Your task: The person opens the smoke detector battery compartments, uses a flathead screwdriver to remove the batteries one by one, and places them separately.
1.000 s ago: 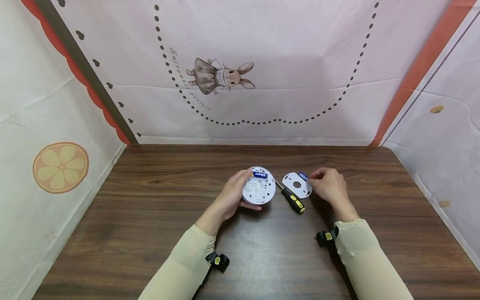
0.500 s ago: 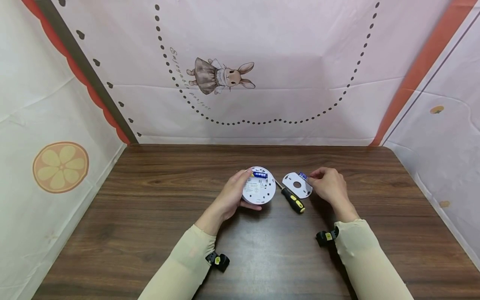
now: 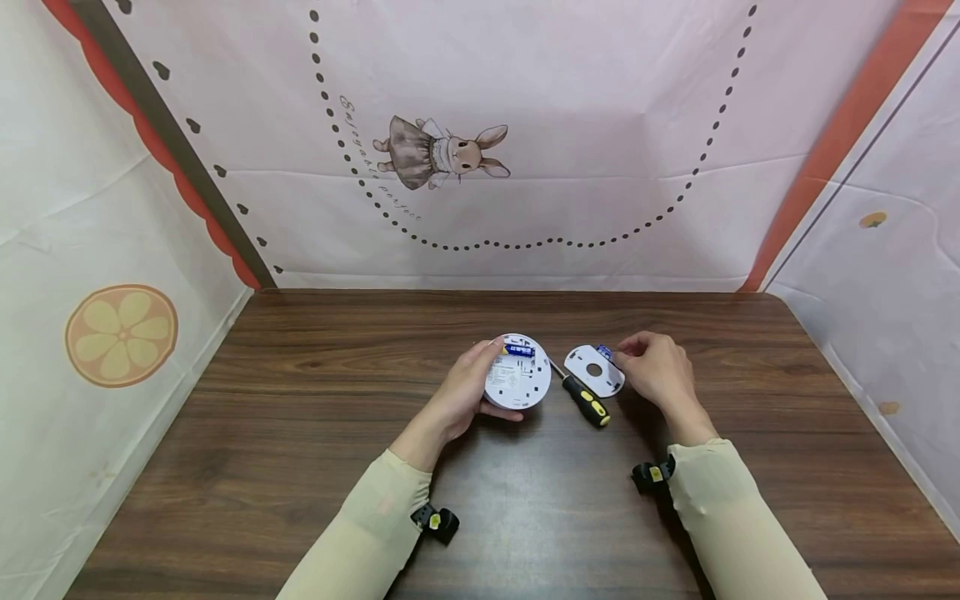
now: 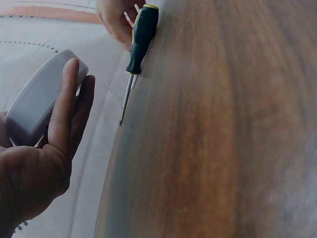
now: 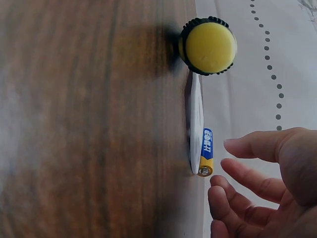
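My left hand point(image 3: 459, 392) holds a round white smoke alarm point(image 3: 516, 385) above the table, back face up. The thumb lies over its upper left edge, near a blue battery point(image 3: 519, 351) set in a slot. In the left wrist view straight fingers support the alarm's smooth underside point(image 4: 39, 99). My right hand point(image 3: 660, 367) is beside a white mounting plate point(image 3: 576, 363) with a centre hole. Against the plate's far side lies a second, blue and yellow battery point(image 5: 207, 144). A small gap shows between it and my spread right fingertips in the right wrist view.
A black and yellow screwdriver point(image 3: 587, 403) lies between the alarm and the plate, its shaft pointing up and left. The brown wooden table point(image 3: 315, 467) meets a printed cloth backdrop point(image 3: 570, 208) at its far edge.
My right hand has shifted very slightly to the left and away from me, covering a bit more of the loose battery. My left hand and the alarm have stayed in place.
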{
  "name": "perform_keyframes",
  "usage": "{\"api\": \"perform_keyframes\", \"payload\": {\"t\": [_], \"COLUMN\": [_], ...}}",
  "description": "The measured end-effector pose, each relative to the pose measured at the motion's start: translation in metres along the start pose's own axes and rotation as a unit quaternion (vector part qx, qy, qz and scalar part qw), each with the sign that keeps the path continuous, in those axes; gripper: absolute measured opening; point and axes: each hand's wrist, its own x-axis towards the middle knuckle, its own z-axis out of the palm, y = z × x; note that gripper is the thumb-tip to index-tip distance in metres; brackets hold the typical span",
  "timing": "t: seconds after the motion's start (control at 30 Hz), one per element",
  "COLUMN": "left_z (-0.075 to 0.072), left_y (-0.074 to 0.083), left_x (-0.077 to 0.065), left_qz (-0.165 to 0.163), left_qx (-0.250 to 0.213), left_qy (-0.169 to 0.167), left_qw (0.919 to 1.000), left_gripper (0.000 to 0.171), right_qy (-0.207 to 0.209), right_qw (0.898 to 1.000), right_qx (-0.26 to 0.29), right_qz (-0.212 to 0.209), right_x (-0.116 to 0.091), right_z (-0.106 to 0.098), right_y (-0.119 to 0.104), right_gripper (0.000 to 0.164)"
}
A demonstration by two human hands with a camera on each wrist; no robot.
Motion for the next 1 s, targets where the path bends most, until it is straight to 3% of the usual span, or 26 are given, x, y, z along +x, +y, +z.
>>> {"api": "perform_keyframes", "payload": {"t": [0.33, 0.73, 1.0], "left_z": [0.0, -0.001, 0.0], "left_y": [0.001, 0.0, 0.001], "left_x": [0.0, 0.0, 0.001], "left_qz": [0.0, -0.004, -0.005], "left_qx": [0.004, 0.0, -0.001], "left_qy": [0.003, 0.006, 0.006], "left_qw": [1.0, 1.0, 1.0], "left_gripper": [0.048, 0.048, 0.047], "right_qy": [-0.004, -0.065, -0.101], "right_qw": [1.0, 0.997, 0.99], "right_qx": [-0.007, -0.03, -0.05], "right_qz": [-0.007, -0.042, -0.083], "right_x": [-0.002, -0.009, -0.014], "right_z": [-0.003, -0.005, 0.0], "right_y": [-0.005, -0.023, -0.035], "right_gripper": [0.026, 0.031, 0.023]}}
